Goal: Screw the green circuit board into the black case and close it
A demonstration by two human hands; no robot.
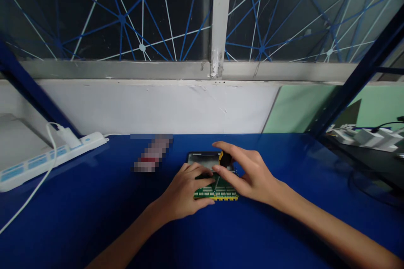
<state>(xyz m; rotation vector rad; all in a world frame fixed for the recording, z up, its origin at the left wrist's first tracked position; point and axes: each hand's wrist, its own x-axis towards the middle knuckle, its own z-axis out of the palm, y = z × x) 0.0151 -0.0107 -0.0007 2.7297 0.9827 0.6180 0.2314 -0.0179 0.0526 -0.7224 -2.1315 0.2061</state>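
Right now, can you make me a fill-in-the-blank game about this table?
The left hand and right hand touch a circuit board coloured ____.
The table is ____.
The white power strip lies to the ____ of the hands.
Missing words: green, blue, left.

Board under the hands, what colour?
The board is green, yellow along its near edge; head view.

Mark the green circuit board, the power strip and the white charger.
green circuit board (221, 193): head view, near edge below the fingers.
power strip (34, 163): head view, top face by the sockets.
white charger (70, 137): head view, plug body.
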